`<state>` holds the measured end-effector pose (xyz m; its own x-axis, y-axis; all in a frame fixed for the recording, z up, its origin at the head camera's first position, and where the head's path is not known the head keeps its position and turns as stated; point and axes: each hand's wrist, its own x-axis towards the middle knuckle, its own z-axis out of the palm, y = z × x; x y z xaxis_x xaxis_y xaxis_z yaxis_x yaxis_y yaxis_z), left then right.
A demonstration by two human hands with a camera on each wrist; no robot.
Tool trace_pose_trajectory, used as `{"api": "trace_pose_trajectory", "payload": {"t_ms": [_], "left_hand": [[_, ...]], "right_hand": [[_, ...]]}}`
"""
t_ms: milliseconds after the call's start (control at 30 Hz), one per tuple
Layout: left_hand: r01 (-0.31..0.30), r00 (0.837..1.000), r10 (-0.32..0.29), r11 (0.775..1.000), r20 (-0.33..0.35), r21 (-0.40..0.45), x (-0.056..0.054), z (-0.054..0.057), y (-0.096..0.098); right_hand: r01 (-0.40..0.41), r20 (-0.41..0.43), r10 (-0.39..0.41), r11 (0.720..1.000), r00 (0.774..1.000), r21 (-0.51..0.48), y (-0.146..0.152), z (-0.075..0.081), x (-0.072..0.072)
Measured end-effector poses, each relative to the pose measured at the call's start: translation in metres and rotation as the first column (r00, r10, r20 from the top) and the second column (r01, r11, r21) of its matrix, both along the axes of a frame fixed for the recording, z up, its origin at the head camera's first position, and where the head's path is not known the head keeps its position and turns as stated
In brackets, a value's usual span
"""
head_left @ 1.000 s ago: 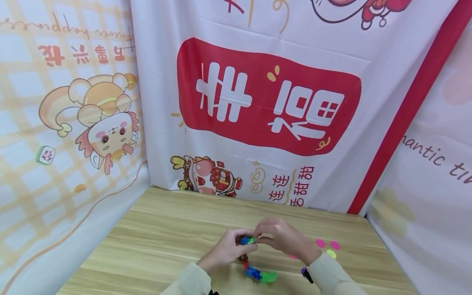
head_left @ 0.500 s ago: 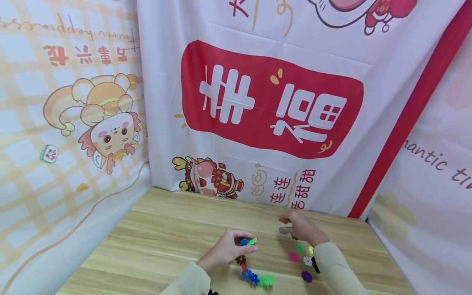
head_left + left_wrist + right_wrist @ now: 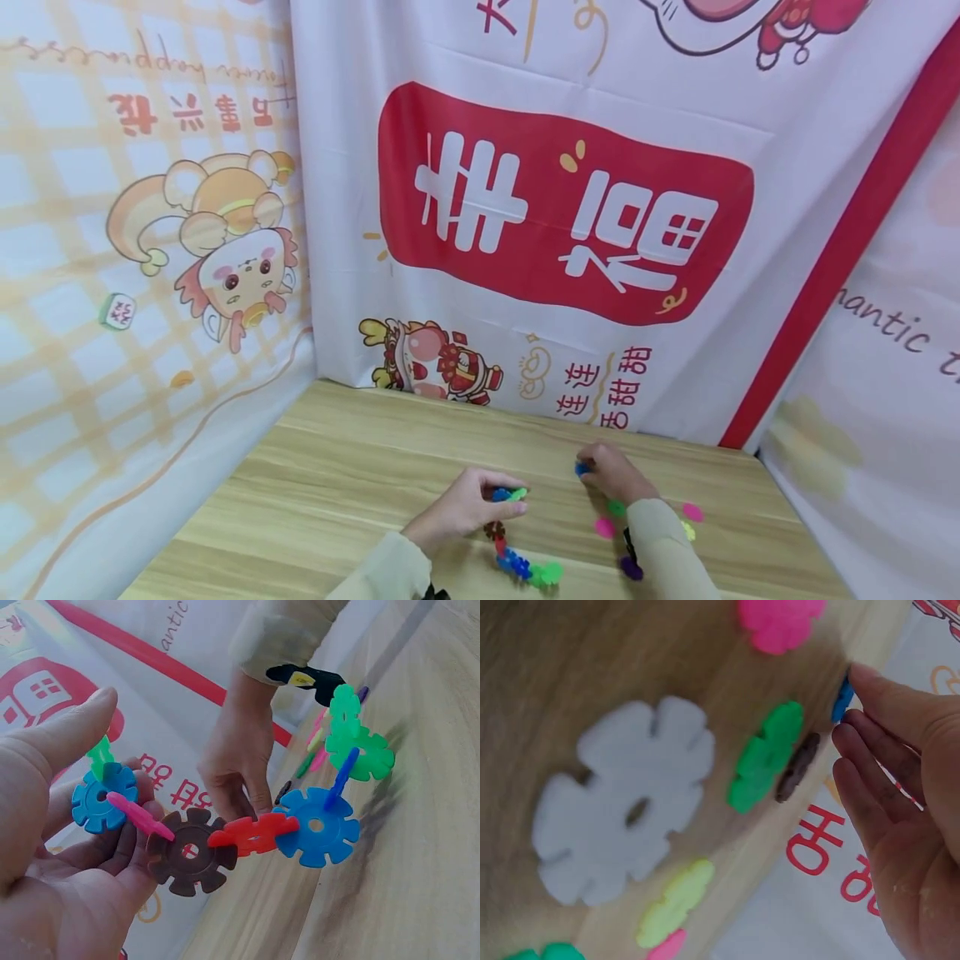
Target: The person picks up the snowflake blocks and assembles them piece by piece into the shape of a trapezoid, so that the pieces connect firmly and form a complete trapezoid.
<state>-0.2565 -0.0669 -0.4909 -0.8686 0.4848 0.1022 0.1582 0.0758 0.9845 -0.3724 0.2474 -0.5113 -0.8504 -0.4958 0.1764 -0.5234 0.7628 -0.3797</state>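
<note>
The left hand (image 3: 467, 502), low in the centre of the head view, is partly curled round one end of a chain of flower-shaped discs (image 3: 255, 835); the thumb stands apart from the fingers, and a blue link sits between them. The chain curves toward the lower centre of the head view, ending in green links.

The right hand (image 3: 617, 473), farther right, is nearly closed at the tips, pinching a small blue disc (image 3: 843, 697) between thumb and index finger; the other fingers are loosely bent. Whether that disc touches the tabletop (image 3: 337, 467) cannot be told. Near it lie a brown disc (image 3: 799, 766) and a green disc (image 3: 767, 761).

White characters 幸福 lie sideways on the red panel (image 3: 555, 208), upper centre. "Forever happiness" runs upside down at upper left; "antic" is legible at right. The yellow label (image 3: 302, 678) on the black wristband is too small to read.
</note>
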Motion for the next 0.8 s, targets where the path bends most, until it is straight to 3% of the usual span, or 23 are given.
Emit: {"api": "trace_pose_trajectory", "payload": {"t_ms": [267,467,600,800], "left_hand": [[0.033,0.999,-0.033,0.999,0.013,0.014,0.000,0.002,0.000],[0.010,0.999,-0.011,0.999,0.033,0.031,0.000,0.002,0.001],[-0.010,0.999,0.008,0.999,0.035,0.045,0.000,0.000,0.003],[-0.013,1.000,0.011,0.997,0.024,0.073,0.000,-0.002,0.006]], "right_hand": [[0.062,0.063,-0.058,0.996,0.996,-0.059,0.006,-0.003,0.001],[0.105,0.163,-0.090,0.991,0.983,-0.088,0.009,0.016,0.013],[0.063,0.194,-0.044,0.994,0.980,-0.089,0.005,0.033,0.025],[-0.059,0.167,0.083,0.987,0.982,-0.147,-0.009,0.056,0.042]]}}
